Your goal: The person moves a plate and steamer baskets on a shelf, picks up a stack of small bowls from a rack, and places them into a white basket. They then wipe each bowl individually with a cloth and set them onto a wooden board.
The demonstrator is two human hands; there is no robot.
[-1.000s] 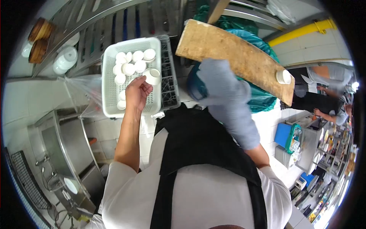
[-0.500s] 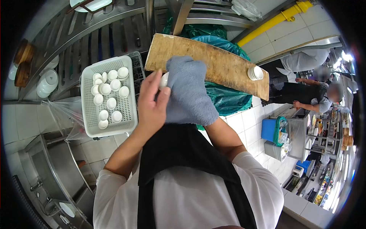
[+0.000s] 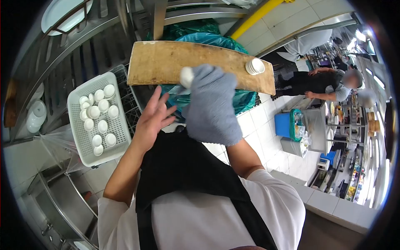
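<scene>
A grey towel (image 3: 210,106) covers my right hand, whose fingers are hidden beneath it. At the towel's upper left end a small white dish (image 3: 186,77) is gripped through the cloth, above the front edge of the wooden board (image 3: 166,58). My left hand (image 3: 150,121) is off the dish, fingers spread and holding nothing, between the towel and a white plastic basket (image 3: 75,139). Several small white dishes (image 3: 93,111) lie loose in that basket. A short stack of white dishes (image 3: 254,66) stands at the board's right end.
Slatted metal shelving (image 3: 83,54) runs along the upper left, with white bowls (image 3: 36,116) beside it. Green plastic bags (image 3: 246,100) bulge under the board. A metal sink (image 3: 62,200) is at lower left. Another person (image 3: 318,83) stands at the right, near a blue bin (image 3: 282,124).
My left hand has let go of the dish and drawn back with its fingers spread. The towel-covered right hand keeps the dish. The view has shifted, moving the basket and board leftward.
</scene>
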